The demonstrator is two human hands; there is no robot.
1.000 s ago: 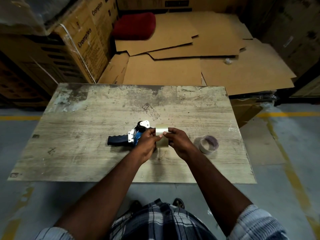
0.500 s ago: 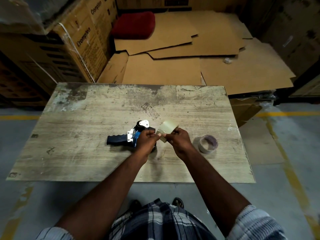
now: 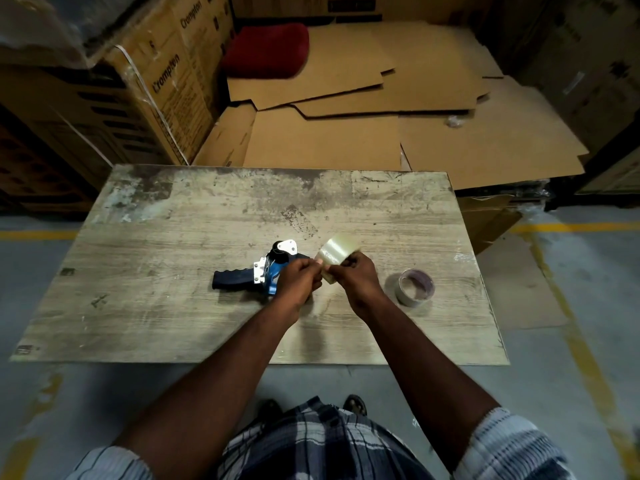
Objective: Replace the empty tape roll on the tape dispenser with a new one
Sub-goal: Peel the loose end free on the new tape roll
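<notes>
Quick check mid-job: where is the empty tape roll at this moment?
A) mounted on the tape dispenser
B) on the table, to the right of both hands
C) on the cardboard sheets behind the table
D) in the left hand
B: the empty tape roll lies on the table, to the right of the right hand that holds the new tape roll, and apart from the tape dispenser.

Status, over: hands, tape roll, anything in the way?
Right hand holds new tape roll above table, left hand pinches its edge. Dispenser lies on table by left hand, roll not yet mounted. Empty core lies apart at right; nothing blocking.
</notes>
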